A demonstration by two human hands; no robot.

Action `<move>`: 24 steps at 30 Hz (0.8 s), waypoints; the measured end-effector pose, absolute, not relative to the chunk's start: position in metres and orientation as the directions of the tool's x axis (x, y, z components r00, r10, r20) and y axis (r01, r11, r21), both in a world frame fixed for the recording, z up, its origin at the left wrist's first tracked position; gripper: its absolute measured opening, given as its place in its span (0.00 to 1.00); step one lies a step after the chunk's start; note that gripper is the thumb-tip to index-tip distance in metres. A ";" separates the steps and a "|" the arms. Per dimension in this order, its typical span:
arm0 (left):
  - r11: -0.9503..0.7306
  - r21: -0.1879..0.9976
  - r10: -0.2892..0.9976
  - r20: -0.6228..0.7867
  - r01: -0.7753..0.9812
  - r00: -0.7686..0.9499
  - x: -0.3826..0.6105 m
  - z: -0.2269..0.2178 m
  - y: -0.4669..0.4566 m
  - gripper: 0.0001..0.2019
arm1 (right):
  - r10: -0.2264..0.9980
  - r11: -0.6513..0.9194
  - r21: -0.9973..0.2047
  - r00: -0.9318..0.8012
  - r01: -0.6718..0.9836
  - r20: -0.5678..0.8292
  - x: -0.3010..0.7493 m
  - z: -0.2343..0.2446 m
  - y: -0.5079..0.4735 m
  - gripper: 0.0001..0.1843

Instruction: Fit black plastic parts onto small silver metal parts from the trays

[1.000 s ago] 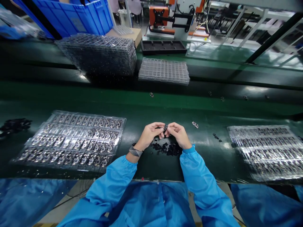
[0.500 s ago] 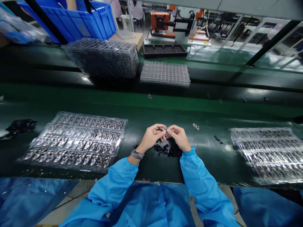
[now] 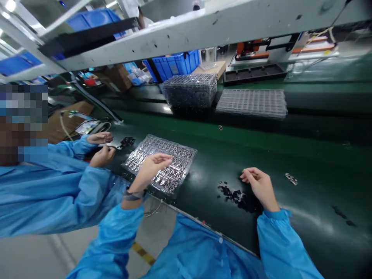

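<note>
My left hand [image 3: 152,166] reaches out over a clear blister tray [image 3: 174,149] filled with small metal-and-black parts, on the dark green belt [image 3: 261,147]. Its fingers are pinched together; what they hold is too small to make out. My right hand [image 3: 258,186] rests at the right of a pile of small black parts [image 3: 235,195], fingers curled in, nothing visible in them. Both arms wear blue sleeves, and a dark band sits on my left wrist.
A co-worker in blue sits at the left; their hands [image 3: 101,147] work beside another black parts heap [image 3: 127,141]. Across the belt are a stack of clear trays [image 3: 188,91], a flat tray stack [image 3: 252,102], a black tray [image 3: 250,73] and a blue crate [image 3: 174,66]. A loose part [image 3: 291,178] lies right. A grey beam [image 3: 203,31] runs overhead.
The view has swung left and tilted. My hands, joined on one small part before, have separated: the left went to the filled tray, the right dropped beside the black pile.
</note>
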State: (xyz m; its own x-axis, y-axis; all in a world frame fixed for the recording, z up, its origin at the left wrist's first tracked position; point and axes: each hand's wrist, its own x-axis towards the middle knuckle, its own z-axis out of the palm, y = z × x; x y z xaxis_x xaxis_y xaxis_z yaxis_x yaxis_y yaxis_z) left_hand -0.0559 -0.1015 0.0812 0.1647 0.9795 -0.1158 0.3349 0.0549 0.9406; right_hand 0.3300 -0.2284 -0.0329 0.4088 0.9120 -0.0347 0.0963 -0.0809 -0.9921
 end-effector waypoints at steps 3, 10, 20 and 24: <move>0.117 0.888 0.988 -0.149 0.444 0.037 -0.098 0.079 -0.053 0.18 | 0.921 -0.081 -0.990 0.389 0.116 -0.029 0.326 -0.035 -0.227 0.29; 0.232 0.754 0.959 -0.282 0.615 -0.016 -0.076 0.051 0.018 0.09 | 0.924 -0.091 -0.975 0.382 0.203 -0.007 0.329 -0.040 -0.227 0.27; 0.218 0.750 0.962 -0.274 0.624 -0.007 -0.065 0.024 0.033 0.13 | 0.925 -0.101 -0.953 0.380 0.286 0.016 0.330 -0.046 -0.225 0.20; 0.203 0.750 0.965 -0.261 0.629 -0.001 -0.066 0.021 0.034 0.12 | 0.929 -0.096 -0.924 0.366 0.370 0.050 0.328 -0.047 -0.226 0.16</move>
State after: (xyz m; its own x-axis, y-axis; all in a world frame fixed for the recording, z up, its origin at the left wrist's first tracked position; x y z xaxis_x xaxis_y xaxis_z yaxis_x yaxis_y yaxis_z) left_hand -0.0660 0.0337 0.0206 -0.0005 0.9653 -0.2612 0.6293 0.2033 0.7501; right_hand 0.3278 -0.2263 -0.0471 0.3663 0.9292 0.0502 0.3696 -0.0958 -0.9242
